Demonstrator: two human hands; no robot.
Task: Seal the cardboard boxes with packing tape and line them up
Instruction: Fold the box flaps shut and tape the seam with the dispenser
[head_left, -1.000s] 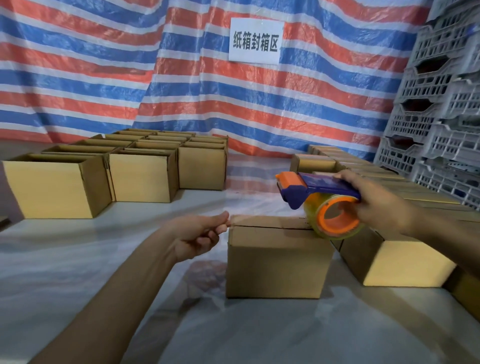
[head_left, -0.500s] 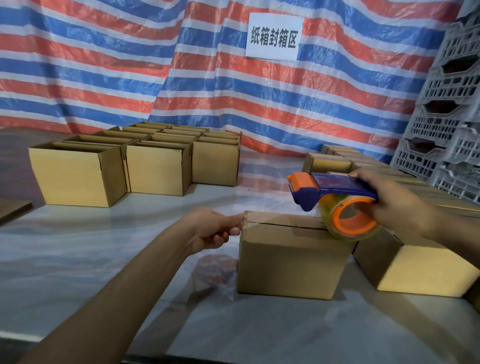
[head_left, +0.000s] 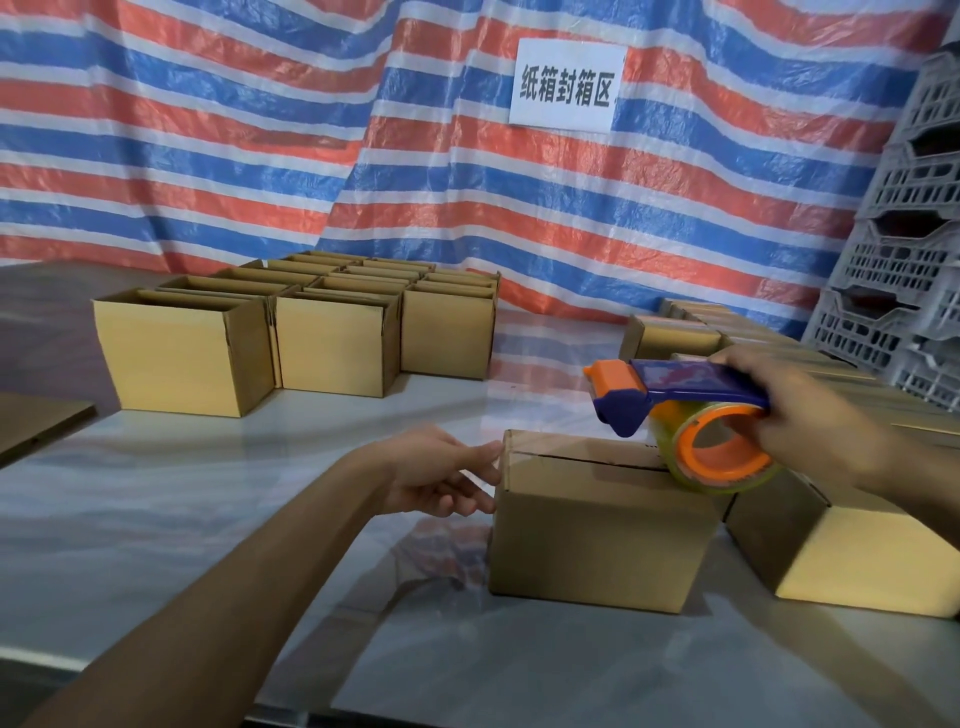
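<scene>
On the bench (head_left: 156, 519), near the middle: cardboard box (head_left: 597, 525) with flaps folded shut, top seam bare along most of its length, set just beside a sealed box (head_left: 857, 556) at the near end of the row on the right. Left hand (head_left: 441, 478) at the box's left end, fingers fairly straight and gripping nothing, tips touching the upper edge, probably to pin the clear tape end there and brace the box against the pull. Right hand (head_left: 810, 415) wrapped round the blue handle of the tape dispenser (head_left: 680, 387), held low over the right end of the seam, cutter end pointing left, orange-cored roll at or just above the cardboard, contact impossible to tell; apparently angled so as to lay the strip flat along the join. Film between the two hands too clear to make out. Open boxes (head_left: 337, 343) grouped well apart at back left, presumably waiting their turn. Behind, striped tarp (head_left: 260, 130), paper sign (head_left: 566, 85), grey crates (head_left: 904, 260) stacked at right
</scene>
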